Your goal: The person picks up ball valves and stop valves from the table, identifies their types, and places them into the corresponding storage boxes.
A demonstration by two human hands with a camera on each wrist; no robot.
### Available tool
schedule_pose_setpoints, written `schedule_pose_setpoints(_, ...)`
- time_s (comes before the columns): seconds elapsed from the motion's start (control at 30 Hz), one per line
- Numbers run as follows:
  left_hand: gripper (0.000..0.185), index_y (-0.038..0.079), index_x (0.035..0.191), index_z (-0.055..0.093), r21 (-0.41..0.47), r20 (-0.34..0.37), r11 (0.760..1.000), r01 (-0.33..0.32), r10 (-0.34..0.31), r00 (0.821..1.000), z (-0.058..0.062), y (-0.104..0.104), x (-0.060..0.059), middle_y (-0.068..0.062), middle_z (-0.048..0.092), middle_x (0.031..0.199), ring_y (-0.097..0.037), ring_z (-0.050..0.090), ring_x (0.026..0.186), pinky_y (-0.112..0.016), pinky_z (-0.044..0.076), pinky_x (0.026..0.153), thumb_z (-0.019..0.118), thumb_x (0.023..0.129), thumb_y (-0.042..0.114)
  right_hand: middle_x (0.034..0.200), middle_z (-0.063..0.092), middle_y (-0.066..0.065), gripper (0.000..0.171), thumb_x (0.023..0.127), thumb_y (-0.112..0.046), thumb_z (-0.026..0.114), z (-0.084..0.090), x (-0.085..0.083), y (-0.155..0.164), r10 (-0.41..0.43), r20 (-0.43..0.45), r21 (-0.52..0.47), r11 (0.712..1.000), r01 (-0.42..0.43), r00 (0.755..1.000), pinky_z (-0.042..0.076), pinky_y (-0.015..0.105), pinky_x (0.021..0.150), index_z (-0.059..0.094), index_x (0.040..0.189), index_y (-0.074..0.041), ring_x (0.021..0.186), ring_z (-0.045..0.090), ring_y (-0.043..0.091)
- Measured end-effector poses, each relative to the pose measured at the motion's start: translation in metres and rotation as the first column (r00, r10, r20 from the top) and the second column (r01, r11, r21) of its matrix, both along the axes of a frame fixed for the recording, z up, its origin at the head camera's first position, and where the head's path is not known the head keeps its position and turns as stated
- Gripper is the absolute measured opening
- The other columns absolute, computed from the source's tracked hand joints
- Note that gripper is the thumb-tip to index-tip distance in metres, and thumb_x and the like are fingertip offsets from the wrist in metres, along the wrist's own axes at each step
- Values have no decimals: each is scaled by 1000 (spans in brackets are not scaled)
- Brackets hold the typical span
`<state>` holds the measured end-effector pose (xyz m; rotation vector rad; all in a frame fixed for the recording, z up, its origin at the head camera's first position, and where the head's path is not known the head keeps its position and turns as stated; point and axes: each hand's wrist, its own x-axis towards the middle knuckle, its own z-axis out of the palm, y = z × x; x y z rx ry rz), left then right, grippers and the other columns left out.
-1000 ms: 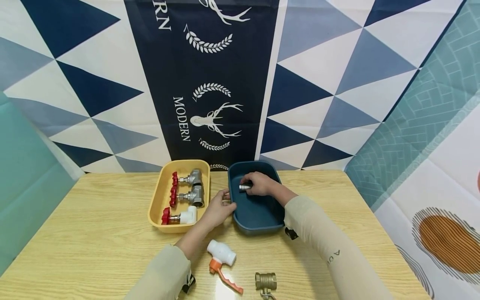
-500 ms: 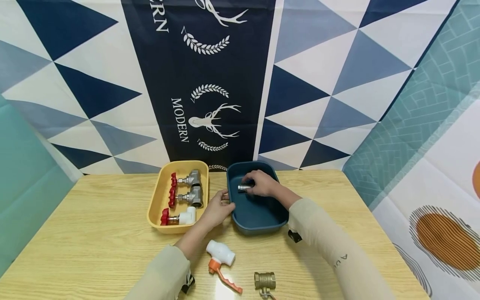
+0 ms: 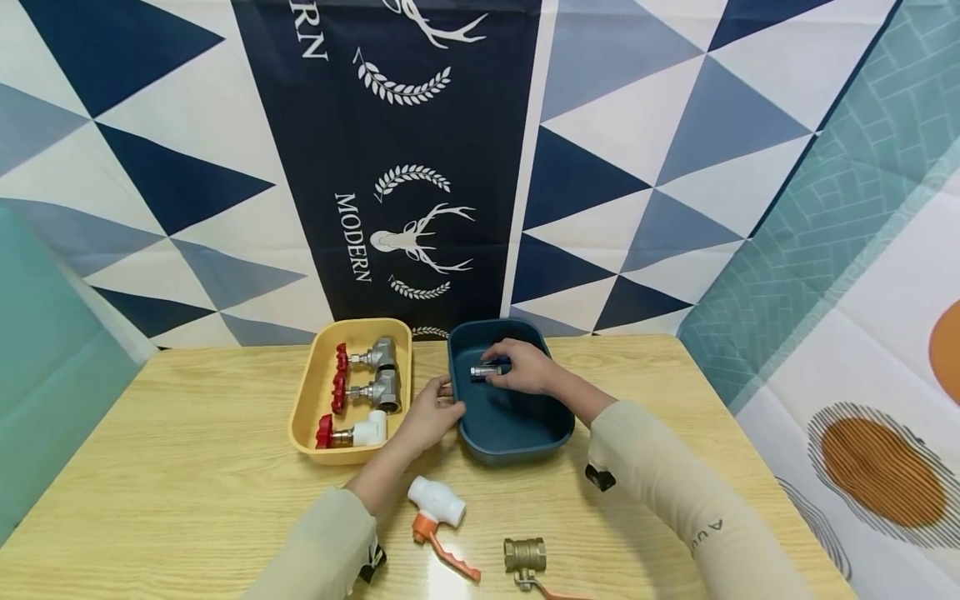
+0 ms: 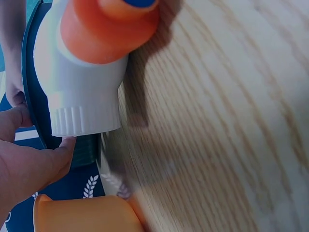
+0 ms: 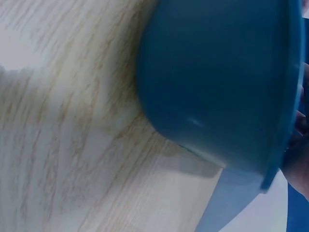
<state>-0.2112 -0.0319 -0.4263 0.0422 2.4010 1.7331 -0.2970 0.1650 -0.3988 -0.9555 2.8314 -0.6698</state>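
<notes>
In the head view my left hand (image 3: pixel 428 419) pinches the left rim of the dark blue bin (image 3: pixel 517 447), thumb on the inside. The left wrist view shows that hand (image 4: pixel 29 162) at the bin's edge. My right hand (image 3: pixel 525 367) is inside the bin, with thumb and fingers spread apart around a small silver metal fitting (image 3: pixel 485 371) near the left wall. The fitting's right end is partly covered by the fingers. In the right wrist view the bin's wall (image 5: pixel 217 87) hides most of the right hand (image 5: pixel 297 169).
Left of the bin stands a yellow bin (image 3: pixel 302 417) with several red-handled valves (image 3: pixel 382 387). Nearer on the wooden table (image 3: pixel 187 467) lie a white ball valve (image 3: pixel 437 501) with an orange lever and a brass ball valve (image 3: pixel 525 554). A patterned cloth (image 3: pixel 600 208) hangs behind.
My right thumb and fingers have spread away from the silver fitting, which now shows more fully on the bin's floor. The left hand keeps its hold on the rim. The head view has shifted slightly.
</notes>
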Motion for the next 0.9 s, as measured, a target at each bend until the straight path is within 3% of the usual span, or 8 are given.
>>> schedule_pose_setpoints(0.4,57,0,141,33,9,-20,1000,-3,3,1000,2,-1,1,-20,50,128,-26,58,104,-31,52,79,54,90,13,110,62,14,36,85,-24,67,13,18,2,17,51,-107,994,-11,999,49,41,88,62,117,-8,103,59,29)
schedule_pose_setpoints(0.67,57,1,141,34,10,-9,1000,-3,3,1000,-2,-2,0,-19,50,128,-25,58,104,-30,52,78,54,90,13,112,63,16,37,85,-24,68,17,29,7,27,83,-161,987,-13,996,48,48,91,62,116,-5,106,57,33)
schedule_pose_setpoints(0.9,57,0,141,34,18,-11,1000,-1,1,1000,-3,-1,-1,-19,50,128,-25,59,103,-30,52,78,54,89,13,114,63,14,38,84,-26,68,18,35,15,-2,77,-173,985,15,997,49,47,89,63,116,-6,104,58,29)
